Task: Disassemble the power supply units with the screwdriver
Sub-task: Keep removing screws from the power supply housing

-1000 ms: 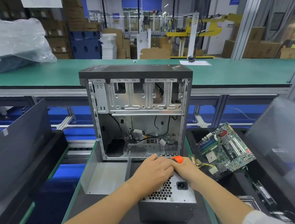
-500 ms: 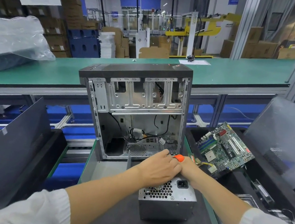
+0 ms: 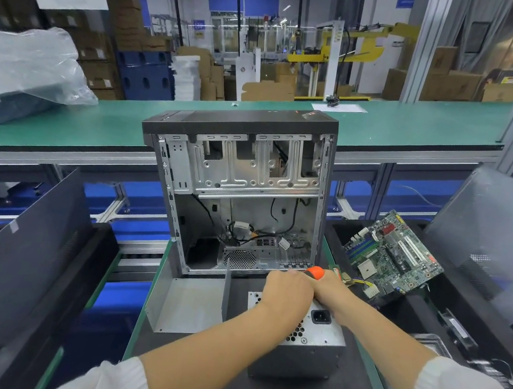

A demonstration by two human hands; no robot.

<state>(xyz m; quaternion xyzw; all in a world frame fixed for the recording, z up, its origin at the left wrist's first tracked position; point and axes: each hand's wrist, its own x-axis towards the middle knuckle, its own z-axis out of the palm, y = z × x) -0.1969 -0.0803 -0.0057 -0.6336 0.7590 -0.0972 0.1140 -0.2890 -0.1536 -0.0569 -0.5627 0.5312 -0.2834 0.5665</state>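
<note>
Power supply unit (image 3: 310,343), one grey metal box with a honeycomb vent and a black socket, sits on the dark mat at six o'clock from the open computer case (image 3: 235,191). Left hand (image 3: 287,292) curls over its far top edge; right hand (image 3: 331,287) grips one orange-handled screwdriver (image 3: 315,272), its tip hidden, probably against the box. One motherboard (image 3: 394,256) lies at three o'clock.
</note>
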